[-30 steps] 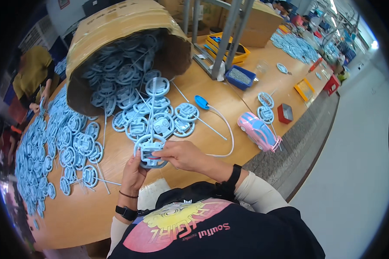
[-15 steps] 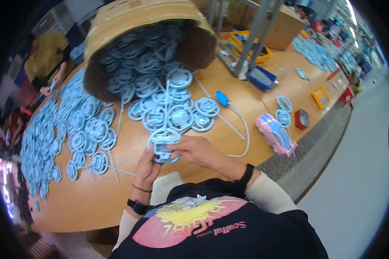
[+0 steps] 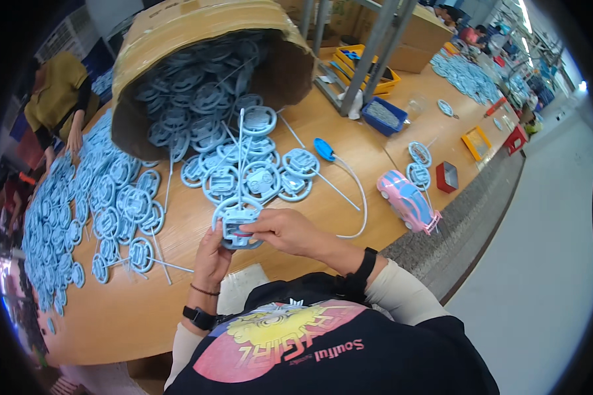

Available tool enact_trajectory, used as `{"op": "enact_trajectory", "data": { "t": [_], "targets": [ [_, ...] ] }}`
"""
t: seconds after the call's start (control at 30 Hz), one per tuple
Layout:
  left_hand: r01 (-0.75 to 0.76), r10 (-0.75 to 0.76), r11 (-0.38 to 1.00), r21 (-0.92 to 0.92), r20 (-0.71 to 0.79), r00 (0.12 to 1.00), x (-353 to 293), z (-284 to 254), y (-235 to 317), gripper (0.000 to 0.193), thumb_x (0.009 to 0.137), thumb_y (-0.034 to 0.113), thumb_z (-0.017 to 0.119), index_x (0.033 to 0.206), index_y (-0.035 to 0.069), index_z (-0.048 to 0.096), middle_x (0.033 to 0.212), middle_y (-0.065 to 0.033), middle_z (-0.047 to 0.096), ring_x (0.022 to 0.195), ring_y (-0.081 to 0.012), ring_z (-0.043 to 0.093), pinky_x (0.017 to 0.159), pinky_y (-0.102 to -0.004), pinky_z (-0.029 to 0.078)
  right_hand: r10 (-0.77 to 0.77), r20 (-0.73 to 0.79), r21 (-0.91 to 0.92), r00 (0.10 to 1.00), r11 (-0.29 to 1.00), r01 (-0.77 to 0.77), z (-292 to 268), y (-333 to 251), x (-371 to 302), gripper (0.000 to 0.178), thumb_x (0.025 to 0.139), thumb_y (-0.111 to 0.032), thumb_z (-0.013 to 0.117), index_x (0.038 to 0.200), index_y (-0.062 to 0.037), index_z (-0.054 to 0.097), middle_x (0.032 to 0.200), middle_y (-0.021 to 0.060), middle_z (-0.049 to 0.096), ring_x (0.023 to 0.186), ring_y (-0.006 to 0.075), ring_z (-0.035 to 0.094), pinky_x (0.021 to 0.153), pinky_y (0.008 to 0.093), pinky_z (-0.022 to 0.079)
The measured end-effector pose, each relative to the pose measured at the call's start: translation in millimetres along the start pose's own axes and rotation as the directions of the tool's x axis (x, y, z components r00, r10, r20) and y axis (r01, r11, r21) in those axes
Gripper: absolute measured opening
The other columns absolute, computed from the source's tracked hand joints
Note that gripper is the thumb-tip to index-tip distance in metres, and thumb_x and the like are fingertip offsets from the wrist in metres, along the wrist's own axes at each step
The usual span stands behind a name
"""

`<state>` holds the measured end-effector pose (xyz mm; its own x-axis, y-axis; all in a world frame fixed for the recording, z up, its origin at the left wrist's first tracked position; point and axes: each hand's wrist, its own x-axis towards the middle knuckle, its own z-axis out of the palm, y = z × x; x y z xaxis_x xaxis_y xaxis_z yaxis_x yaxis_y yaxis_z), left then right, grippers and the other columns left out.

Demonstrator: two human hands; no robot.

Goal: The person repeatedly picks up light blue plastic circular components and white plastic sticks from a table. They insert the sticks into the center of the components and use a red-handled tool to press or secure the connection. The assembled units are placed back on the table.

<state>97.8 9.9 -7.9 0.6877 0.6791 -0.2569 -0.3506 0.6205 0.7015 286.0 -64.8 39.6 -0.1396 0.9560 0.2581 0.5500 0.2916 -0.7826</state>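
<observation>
A light blue toy steering wheel (image 3: 238, 205) is held over the table's near edge, in front of my chest. My left hand (image 3: 213, 255) grips its left lower rim. From the right, my right hand (image 3: 284, 230) has its fingers and thumb closed at the wheel's centre, beside a small reddish bit; whether a tiny part is pinched there is hidden. A thin pale rod (image 3: 242, 148) rises from the wheel's far side. Just beyond lies a heap of similar wheels (image 3: 260, 181).
A tipped carton (image 3: 204, 20) spills wheels onto the table; a larger pile (image 3: 115, 191) lies left, beside a person (image 3: 62, 92). Rightward are a blue oval piece (image 3: 323, 150) with white cord, a pink toy car (image 3: 407, 201), a red box (image 3: 447, 178) and a blue bin (image 3: 383, 117).
The whole view has shifted slightly, so the scene sits further left. Both hands stay on the wheel in much the same grip. The person at left has lowered a hand to the pile.
</observation>
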Motion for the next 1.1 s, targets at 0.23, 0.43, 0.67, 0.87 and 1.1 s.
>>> {"op": "enact_trajectory", "data": {
  "t": [0.23,0.43,0.67,0.87,1.1],
  "targets": [
    [0.047,-0.044,0.989,-0.143,0.018,0.999,-3.6,0.3,-5.4,0.038,0.095,0.033,0.037,0.121,0.006,0.043,0.117,-0.0098,0.054,0.103,-0.0202,0.055,0.089,-0.0367,0.047,0.015,0.013,-0.014,1.000,1.000,-0.015,-0.5,-3.4,-0.5,0.022,0.078,-0.016,0.061,0.099,-0.0148,0.066,0.079,0.0108,0.058,0.075,0.0295,0.058,0.066,0.0385,0.045],
    [0.025,-0.020,0.997,0.073,-0.066,0.998,-14.1,-46.5,-15.6,0.036,0.095,0.031,0.040,0.119,0.005,0.046,0.111,-0.0062,0.057,0.099,-0.0161,0.056,0.086,-0.0327,0.047,0.058,0.171,-0.044,0.984,0.998,-0.051,17.1,4.2,-2.3,0.024,0.079,-0.017,0.061,0.102,-0.0165,0.066,0.080,0.0111,0.060,0.075,0.0287,0.058,0.066,0.0371,0.045],
    [-0.505,0.433,0.862,-0.035,-0.468,0.771,-35.4,-156.3,121.1,0.048,0.093,0.038,0.040,0.127,0.004,0.040,0.123,-0.0122,0.051,0.114,-0.0249,0.048,0.098,-0.0389,0.037,0.099,0.146,0.013,0.984,0.995,-0.102,-12.4,11.0,-6.1,0.028,0.080,-0.019,0.059,0.108,-0.0173,0.063,0.081,0.0111,0.061,0.077,0.0285,0.058,0.068,0.0359,0.046],
    [-0.234,0.321,0.817,0.527,-0.078,0.944,36.1,-113.7,161.2,0.051,0.091,0.039,0.043,0.128,0.004,0.041,0.123,-0.0159,0.051,0.112,-0.0235,0.050,0.089,-0.0352,0.041,0.120,0.010,0.056,0.993,0.991,-0.120,-17.2,4.7,-2.5,0.029,0.082,-0.018,0.059,0.111,-0.0135,0.061,0.077,0.0108,0.059,0.072,0.0257,0.057,0.064,0.0325,0.044],
    [0.063,0.380,0.298,0.952,-0.179,0.907,123.0,-93.7,31.9,0.051,0.082,0.028,0.062,0.120,-0.002,0.047,0.089,-0.0092,0.063,0.079,-0.0153,0.060,0.066,-0.0277,0.049,0.122,-0.131,0.008,0.984,0.992,-0.122,-15.4,17.3,-16.6,0.027,0.081,-0.015,0.060,0.108,-0.0108,0.062,0.075,0.0103,0.058,0.067,0.0256,0.056,0.061,0.0327,0.044]
  ]
}}
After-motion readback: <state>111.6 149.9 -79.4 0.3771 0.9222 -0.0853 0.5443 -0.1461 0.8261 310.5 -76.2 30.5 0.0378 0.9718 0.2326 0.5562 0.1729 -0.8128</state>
